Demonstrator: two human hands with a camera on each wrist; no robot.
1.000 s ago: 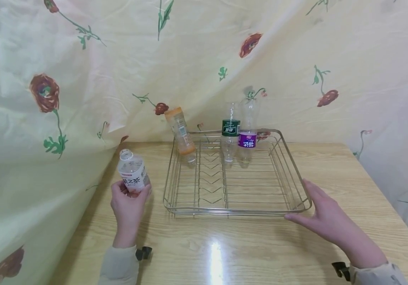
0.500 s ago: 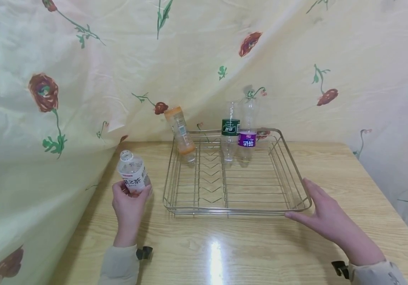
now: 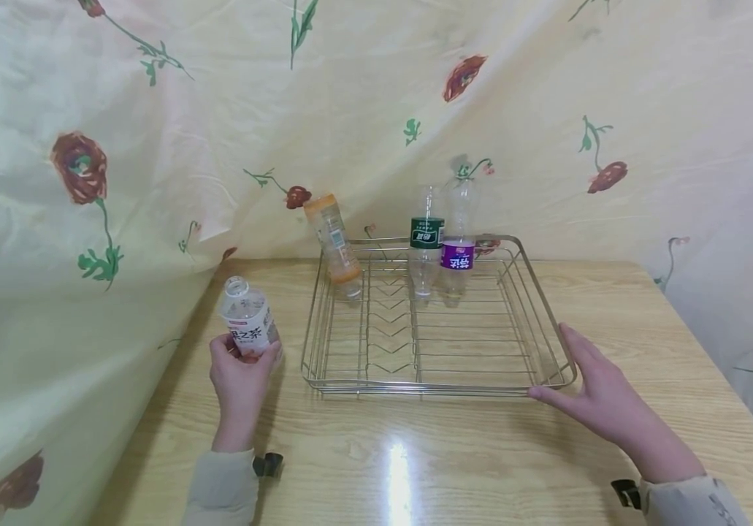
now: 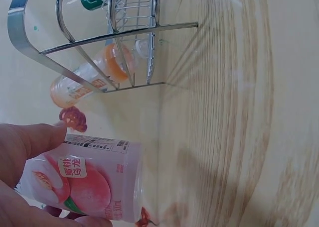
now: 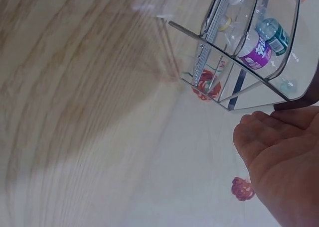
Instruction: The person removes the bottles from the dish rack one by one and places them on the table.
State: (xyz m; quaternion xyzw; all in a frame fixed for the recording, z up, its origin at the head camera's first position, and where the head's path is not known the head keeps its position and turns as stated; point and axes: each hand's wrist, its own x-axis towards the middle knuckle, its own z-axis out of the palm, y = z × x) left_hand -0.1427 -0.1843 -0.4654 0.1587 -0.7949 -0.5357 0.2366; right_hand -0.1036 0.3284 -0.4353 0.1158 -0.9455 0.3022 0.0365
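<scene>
A flowered cloth [image 3: 350,109] fills the upper frame behind a wooden table [image 3: 323,467], on which a wire rack [image 3: 415,389] stands at centre. At its far side, neck down, the purple bottle [image 3: 458,256] and green bottle [image 3: 426,232] stand side by side at upper centre; the orange bottle [image 3: 333,241] leans at the rack's upper left. The right hand [image 3: 596,398], lower right, is unclenched, thumb and fingers extended against the rack's near right corner. The left hand [image 3: 241,380], left of centre, grasps the lower part of the tea bottle [image 3: 247,321], which is neck up, slightly tilted and apart from the rack. This bottle appears capless and probably empty, hence light; its plastic wall is likely thin enough to dent under a hard squeeze, and its smooth label may slip. The broad labelled body offers the surest hold.
</scene>
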